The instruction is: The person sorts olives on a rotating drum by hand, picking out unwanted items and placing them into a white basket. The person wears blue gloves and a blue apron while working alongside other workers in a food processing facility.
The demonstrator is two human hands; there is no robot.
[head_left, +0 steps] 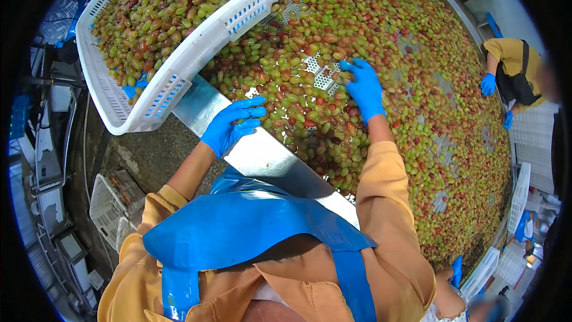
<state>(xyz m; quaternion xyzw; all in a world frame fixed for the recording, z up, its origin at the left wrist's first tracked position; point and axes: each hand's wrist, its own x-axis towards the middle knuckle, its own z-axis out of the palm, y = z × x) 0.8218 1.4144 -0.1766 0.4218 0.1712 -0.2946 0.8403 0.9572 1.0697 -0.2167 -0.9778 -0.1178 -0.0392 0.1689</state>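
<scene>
Both my hands wear blue gloves. My left hand (pixel 233 124) rests with spread fingers on the metal rim (pixel 262 158) of a wide sorting table, holding nothing. My right hand (pixel 362 86) reaches out flat over the layer of green and red grapes (pixel 381 30) that covers the perforated table surface, its fingers touching them. A white slotted plastic crate (pixel 179 65) full of grapes sits tilted on the rim just left of my left hand.
A person in a tan top with blue gloves (pixel 490 83) works at the table's far right side. Another blue-gloved hand (pixel 456 271) shows at the lower right. White crates (pixel 518 197) stand right of the table; an empty crate (pixel 110 203) lies on the floor at left.
</scene>
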